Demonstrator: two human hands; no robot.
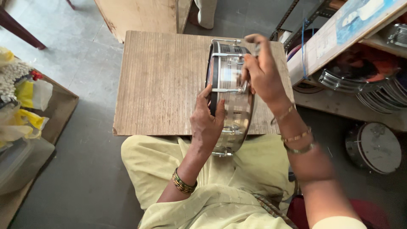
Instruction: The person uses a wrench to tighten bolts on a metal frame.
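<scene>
Metal-shelled snare drum (231, 95) — on edge atop wooden board (161, 80). Left hand (207, 123) fingers wrapped over rim, gripping. Right hand (263, 70) — fingers pinched on tension rod, tool unclear.

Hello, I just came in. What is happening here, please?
A seated person holds a shiny metal drum on its edge on a low wooden board. The left hand steadies its rim. The right hand works at a tension rod near the top, perhaps with a small tool. More drums lie at the right.
</scene>
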